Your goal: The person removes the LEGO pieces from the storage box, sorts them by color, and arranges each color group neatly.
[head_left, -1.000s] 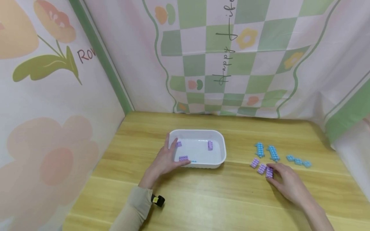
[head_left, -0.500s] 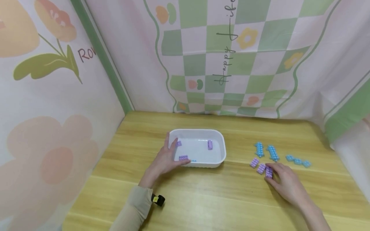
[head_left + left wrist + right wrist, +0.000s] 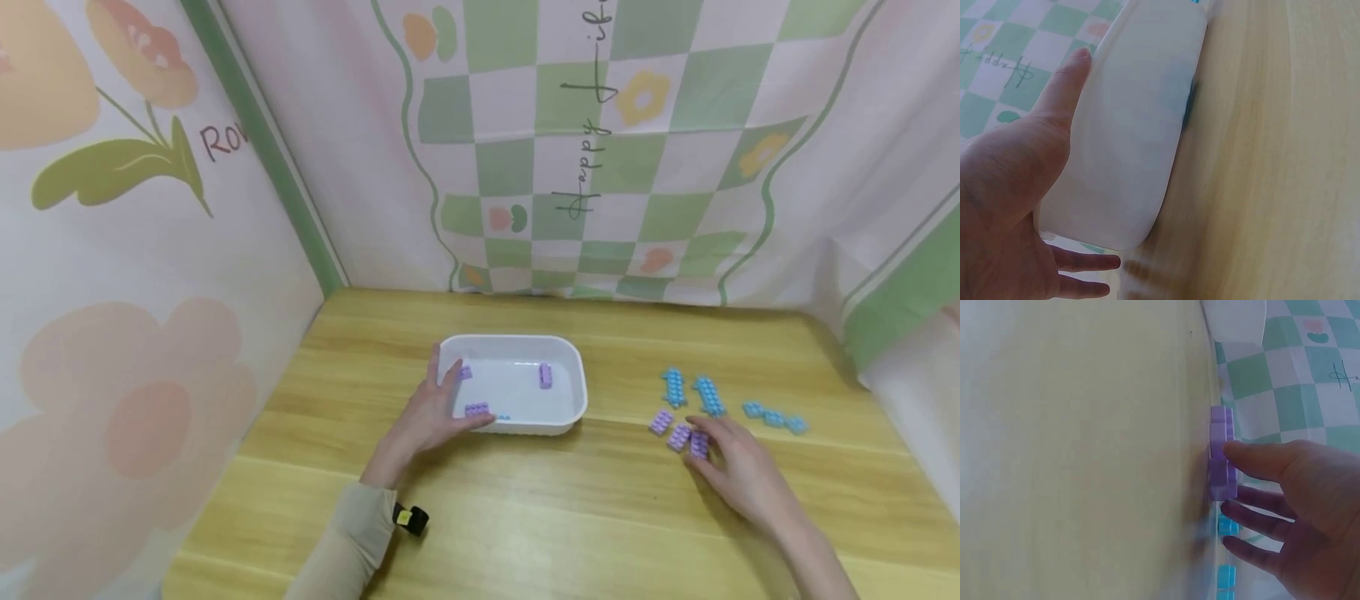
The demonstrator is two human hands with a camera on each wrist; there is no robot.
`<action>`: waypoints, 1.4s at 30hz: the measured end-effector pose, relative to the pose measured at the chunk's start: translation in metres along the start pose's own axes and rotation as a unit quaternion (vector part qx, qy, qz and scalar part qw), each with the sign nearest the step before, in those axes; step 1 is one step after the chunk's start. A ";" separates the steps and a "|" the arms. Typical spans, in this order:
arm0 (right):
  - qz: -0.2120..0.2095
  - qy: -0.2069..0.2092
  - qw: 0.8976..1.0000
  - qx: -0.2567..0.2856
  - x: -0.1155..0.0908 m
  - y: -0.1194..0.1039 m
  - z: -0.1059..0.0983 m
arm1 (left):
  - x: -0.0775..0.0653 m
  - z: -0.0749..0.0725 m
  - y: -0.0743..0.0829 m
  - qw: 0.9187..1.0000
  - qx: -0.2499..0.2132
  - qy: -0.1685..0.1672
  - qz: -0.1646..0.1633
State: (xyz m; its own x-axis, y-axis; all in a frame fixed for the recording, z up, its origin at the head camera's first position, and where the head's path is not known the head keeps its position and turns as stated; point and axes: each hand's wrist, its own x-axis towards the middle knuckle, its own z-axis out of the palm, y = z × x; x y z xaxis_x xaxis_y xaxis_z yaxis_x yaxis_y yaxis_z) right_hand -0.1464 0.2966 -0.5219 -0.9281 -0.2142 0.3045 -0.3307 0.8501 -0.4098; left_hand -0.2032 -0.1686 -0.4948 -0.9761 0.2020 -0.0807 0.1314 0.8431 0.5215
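My left hand (image 3: 429, 418) rests at the left front corner of a white plastic tray (image 3: 517, 429). Its thumb lies straight along the near rim and its fingers spread over the left end. In the left wrist view the thumb touches the tray wall (image 3: 1129, 137). My right hand (image 3: 746, 471) is around a purple building brick (image 3: 699, 445), thumb on the near side and fingers on the far side, without a visible firm pinch. In the right wrist view the thumb tip meets the purple bricks (image 3: 1219, 478). Two more purple bricks (image 3: 679, 437) lie to its left.
Two long blue brick pieces (image 3: 673, 388) lie behind the purple ones. A row of light blue bricks (image 3: 774, 419) is to the right. Purple bricks (image 3: 545, 376) and a bit of blue are inside the tray. A curtain (image 3: 525, 167) hangs behind the wooden table (image 3: 555, 525).
My right fingertips have shifted slightly left, past the rightmost purple brick, and look looser around it. My left hand and the tray stay put.
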 end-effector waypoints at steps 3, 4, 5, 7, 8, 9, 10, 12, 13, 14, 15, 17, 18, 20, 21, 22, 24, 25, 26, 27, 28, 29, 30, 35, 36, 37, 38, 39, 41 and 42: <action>-0.015 0.023 1.000 -0.008 0.007 -0.003 0.000 | 0.000 -0.001 0.000 1.000 0.002 0.001 0.000; -0.017 0.027 0.999 -0.011 0.009 -0.004 0.000 | 0.000 -0.001 0.000 1.000 0.002 0.001 -0.001; -0.019 0.031 0.999 -0.014 0.011 -0.006 0.000 | 0.000 -0.001 0.000 1.000 0.002 0.000 -0.001; -0.019 0.027 0.999 -0.013 0.015 -0.009 -0.001 | 0.001 -0.001 0.000 1.000 0.004 -0.001 -0.003; -0.019 0.023 0.999 -0.013 0.017 -0.011 -0.001 | 0.001 -0.001 0.001 1.000 0.005 -0.001 -0.003; -0.020 0.019 1.000 -0.011 0.018 -0.012 0.000 | 0.001 -0.001 0.001 1.000 0.007 -0.001 -0.003; -0.022 0.017 1.000 -0.009 0.020 -0.013 0.000 | 0.000 -0.001 0.001 1.000 0.009 -0.001 -0.003; -0.032 0.019 0.999 -0.004 0.022 -0.016 0.002 | 0.001 -0.001 0.000 1.000 0.009 -0.001 -0.002; -0.040 0.025 0.999 -0.003 0.024 -0.018 0.003 | 0.000 -0.001 0.000 1.000 0.008 0.000 -0.001; -0.049 0.031 0.998 -0.003 0.025 -0.020 0.003 | 0.000 -0.002 0.000 1.000 0.006 0.000 0.000; -0.059 0.037 0.998 0.000 0.028 -0.023 0.004 | -0.001 -0.002 0.000 1.000 0.005 0.001 0.000; -0.079 0.048 0.996 0.006 0.035 -0.030 0.005 | -0.001 -0.003 0.000 1.000 0.001 0.003 0.000; -0.089 0.052 0.995 0.007 0.039 -0.035 0.006 | -0.002 -0.004 0.000 1.000 -0.001 0.003 -0.001; -0.111 0.059 0.992 0.014 0.048 -0.045 0.007 | -0.002 -0.004 0.000 1.000 -0.002 0.003 -0.003; -0.119 0.061 0.991 0.017 0.053 -0.050 0.008 | -0.002 -0.004 0.000 1.000 -0.001 0.003 -0.003; -0.127 0.062 0.990 0.017 0.057 -0.056 0.008 | -0.001 -0.004 -0.001 1.000 -0.001 0.003 -0.003; -0.135 0.058 0.989 0.020 0.065 -0.066 0.009 | -0.001 -0.003 -0.001 1.000 -0.001 0.001 -0.001; -0.137 0.056 0.989 0.023 0.069 -0.071 0.010 | 0.000 -0.002 -0.002 1.000 0.000 -0.001 0.000; -0.137 0.052 0.989 0.023 0.072 -0.076 0.011 | 0.000 -0.001 -0.002 1.000 0.001 -0.002 0.000; -0.136 0.047 0.989 0.024 0.075 -0.080 0.011 | 0.000 -0.001 -0.002 1.000 0.001 -0.002 0.000; -0.136 0.043 0.989 0.026 0.078 -0.083 0.012 | 0.001 0.000 -0.003 1.000 0.001 -0.003 0.000; -0.136 0.040 0.989 0.030 0.081 -0.086 0.013 | 0.001 0.000 -0.002 1.000 0.001 -0.005 -0.001; -0.137 0.037 0.989 0.032 0.084 -0.089 0.015 | 0.001 0.000 -0.002 1.000 0.002 -0.005 -0.001; -0.129 0.014 0.991 0.046 0.095 -0.100 0.020 | 0.002 0.000 -0.002 1.000 0.003 -0.004 -0.003; -0.124 0.006 0.991 0.050 0.096 -0.102 0.021 | 0.002 0.000 -0.002 1.000 0.003 -0.003 -0.003; -0.120 -0.002 0.991 0.054 0.098 -0.105 0.022 | 0.001 0.000 -0.002 1.000 0.002 -0.003 -0.003; -0.116 -0.009 0.991 0.059 0.100 -0.107 0.023 | 0.002 0.000 -0.002 1.000 0.001 -0.002 -0.003; -0.115 -0.014 0.991 0.062 0.102 -0.109 0.024 | 0.002 0.000 -0.002 1.000 0.001 -0.001 -0.003; -0.122 -0.017 0.990 0.071 0.107 -0.115 0.026 | 0.001 0.000 -0.001 1.000 0.001 0.000 -0.002; -0.130 -0.015 0.989 0.075 0.109 -0.117 0.028 | 0.001 0.000 -0.001 1.000 0.001 0.001 -0.001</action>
State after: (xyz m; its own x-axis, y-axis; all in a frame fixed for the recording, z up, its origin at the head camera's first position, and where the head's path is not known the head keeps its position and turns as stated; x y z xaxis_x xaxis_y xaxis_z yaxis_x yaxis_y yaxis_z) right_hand -0.2140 0.1602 -0.4645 -0.8123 -0.4324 0.3915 -0.5784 0.6834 -0.4454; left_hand -0.2048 -0.1694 -0.4957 -0.9767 0.1994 -0.0797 0.1301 0.8446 0.5194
